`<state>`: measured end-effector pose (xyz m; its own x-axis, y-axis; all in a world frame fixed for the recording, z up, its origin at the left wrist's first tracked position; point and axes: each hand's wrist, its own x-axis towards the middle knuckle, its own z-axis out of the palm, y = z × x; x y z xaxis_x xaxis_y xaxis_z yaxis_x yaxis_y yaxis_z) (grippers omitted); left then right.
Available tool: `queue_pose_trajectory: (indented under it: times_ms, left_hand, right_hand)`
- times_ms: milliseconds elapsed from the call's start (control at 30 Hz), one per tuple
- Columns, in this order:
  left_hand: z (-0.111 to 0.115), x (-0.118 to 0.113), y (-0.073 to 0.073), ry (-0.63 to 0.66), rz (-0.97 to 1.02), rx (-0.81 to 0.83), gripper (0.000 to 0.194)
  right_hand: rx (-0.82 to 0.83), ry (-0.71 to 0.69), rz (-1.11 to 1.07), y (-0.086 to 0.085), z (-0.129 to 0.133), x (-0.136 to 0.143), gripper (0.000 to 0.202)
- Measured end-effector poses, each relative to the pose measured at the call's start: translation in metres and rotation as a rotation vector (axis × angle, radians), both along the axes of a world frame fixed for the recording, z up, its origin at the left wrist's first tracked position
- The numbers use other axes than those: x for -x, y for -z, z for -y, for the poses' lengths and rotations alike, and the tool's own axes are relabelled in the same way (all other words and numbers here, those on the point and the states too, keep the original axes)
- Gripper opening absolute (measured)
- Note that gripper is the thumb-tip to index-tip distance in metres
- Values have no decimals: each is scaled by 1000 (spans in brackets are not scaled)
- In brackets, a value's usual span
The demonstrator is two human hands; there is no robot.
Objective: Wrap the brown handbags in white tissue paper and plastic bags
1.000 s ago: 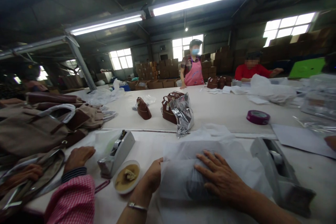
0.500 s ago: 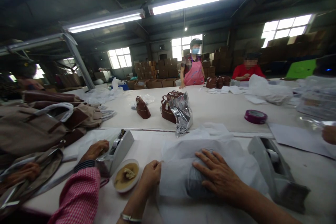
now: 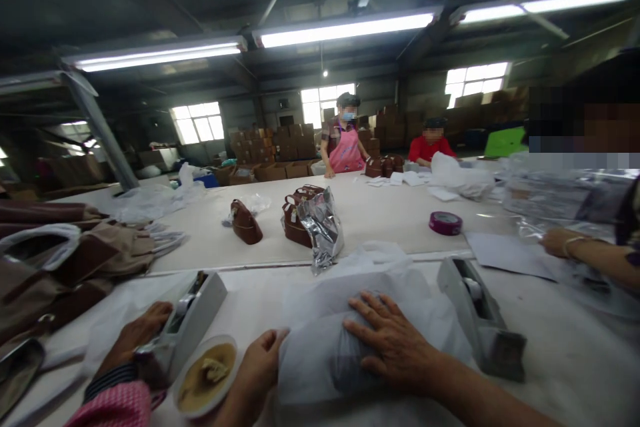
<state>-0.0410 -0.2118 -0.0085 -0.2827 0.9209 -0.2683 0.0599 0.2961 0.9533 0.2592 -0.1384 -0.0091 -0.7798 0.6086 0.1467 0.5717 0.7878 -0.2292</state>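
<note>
Paper [image 3: 303,363] is being held on the near part of the white surface [image 3: 250,300], in front of the person, with a dark shape [image 3: 345,372] being dimly shown through it. The paper's left edge is being pinched by the closed left hand [image 3: 259,365], between thumb and fingers. The paper's top is being pressed by the open right hand [image 3: 387,340], which is being laid flat over the dark shape, fingers spread.

A bowl [image 3: 207,373] with yellowish contents is being kept just left of the left hand. Beyond it, the left dispenser [image 3: 187,323] is being touched by a co-worker's hand [image 3: 145,330], below which a pink checked sleeve [image 3: 117,403] is being worn. The right dispenser [image 3: 483,320] is being kept to the right of the paper.

On the far part, a small brown bag [image 3: 245,221] is being stood apart from a brown bag group [image 3: 297,213], which is being partly covered by silver wrapping [image 3: 323,230]. A purple tape roll [image 3: 445,223] is being laid farther right, near a white sheet [image 3: 505,255]. Clear plastic is being reached by another hand [image 3: 557,240] at the right. A pink apron [image 3: 347,152] is being worn by a person at the far side, and red clothing [image 3: 431,148] by another.
</note>
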Motion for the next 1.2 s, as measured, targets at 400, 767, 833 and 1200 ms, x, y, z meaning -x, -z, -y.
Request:
queue_pose_trajectory:
  times_ms: [400, 767, 833, 1200]
  left_hand:
    - [-4, 11, 6, 54, -372, -35, 22]
    - [-5, 18, 27, 24, -394, -94, 26]
    - [-4, 19, 26, 23, -330, -122, 26]
    - [-3, 20, 25, -121, -116, 19, 39]
  right_hand:
    - [151, 92, -27, -13, -9, 7, 70]
    - [57, 203, -82, -16, -11, 17, 62]
    - [19, 198, -107, -18, -13, 18, 54]
    - [-140, 225, -309, -8, -26, 35, 30]
